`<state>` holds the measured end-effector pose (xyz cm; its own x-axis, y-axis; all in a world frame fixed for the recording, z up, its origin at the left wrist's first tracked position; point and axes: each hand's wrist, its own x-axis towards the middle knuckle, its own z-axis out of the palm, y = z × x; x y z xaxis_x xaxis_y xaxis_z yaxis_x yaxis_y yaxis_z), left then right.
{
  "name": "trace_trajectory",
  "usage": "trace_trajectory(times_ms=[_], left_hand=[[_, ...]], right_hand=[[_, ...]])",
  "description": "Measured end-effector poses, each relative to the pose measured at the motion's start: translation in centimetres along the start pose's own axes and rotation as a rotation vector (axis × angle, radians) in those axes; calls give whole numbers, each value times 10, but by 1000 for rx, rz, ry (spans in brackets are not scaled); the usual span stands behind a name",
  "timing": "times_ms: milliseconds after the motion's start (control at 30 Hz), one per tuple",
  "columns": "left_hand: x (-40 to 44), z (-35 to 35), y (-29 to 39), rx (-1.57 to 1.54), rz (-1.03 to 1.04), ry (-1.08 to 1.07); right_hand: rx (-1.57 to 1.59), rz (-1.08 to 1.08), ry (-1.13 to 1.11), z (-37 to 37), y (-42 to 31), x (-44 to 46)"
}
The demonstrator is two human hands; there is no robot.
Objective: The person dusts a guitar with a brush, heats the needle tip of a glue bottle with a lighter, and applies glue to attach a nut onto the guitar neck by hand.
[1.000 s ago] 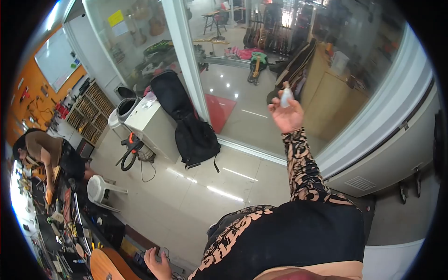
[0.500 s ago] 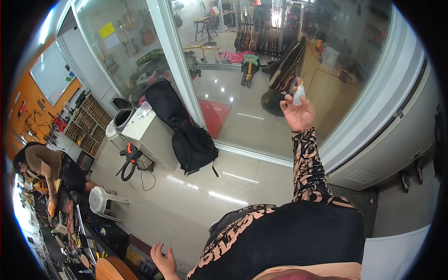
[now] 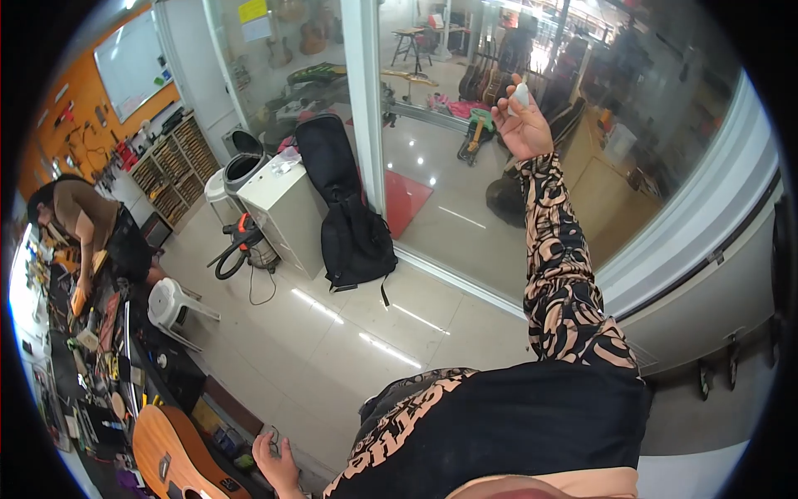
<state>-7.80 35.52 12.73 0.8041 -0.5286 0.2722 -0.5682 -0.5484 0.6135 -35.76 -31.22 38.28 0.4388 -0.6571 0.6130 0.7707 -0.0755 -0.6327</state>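
Note:
My right hand is held out on a stretched arm, in front of the glass partition. Its fingers close around a small white squeeze bottle, whose top points upward. At the lower left, my left hand hangs low with its fingers apart and nothing in it. Nearest to it is an acoustic guitar with a light brown wooden body, lying along the edge of the cluttered workbench. The guitar's lower part is cut off by the edge of the view.
A white stool stands beside the bench, where another person bends over work. Farther ahead are a vacuum cleaner, a white cabinet and a black guitar bag. Behind the glass partition stand several guitars.
The view has turned left, so more of the guitar on the bench shows. My right hand, still with the bottle, appears higher in view. My left hand stays low and spread.

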Motion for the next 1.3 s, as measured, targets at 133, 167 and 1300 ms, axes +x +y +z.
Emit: trace_trajectory(times_ms=[133, 167, 1300], left_hand=[[-30, -13, -15, 32, -24, 32], [-37, -17, -19, 9, -43, 51], [-117, -42, 7, 159, -347, 232]], right_hand=[[23, 9, 57, 12, -3, 23], [39, 5, 65, 18, -4, 28], [108, 220, -134, -62, 90, 127]])
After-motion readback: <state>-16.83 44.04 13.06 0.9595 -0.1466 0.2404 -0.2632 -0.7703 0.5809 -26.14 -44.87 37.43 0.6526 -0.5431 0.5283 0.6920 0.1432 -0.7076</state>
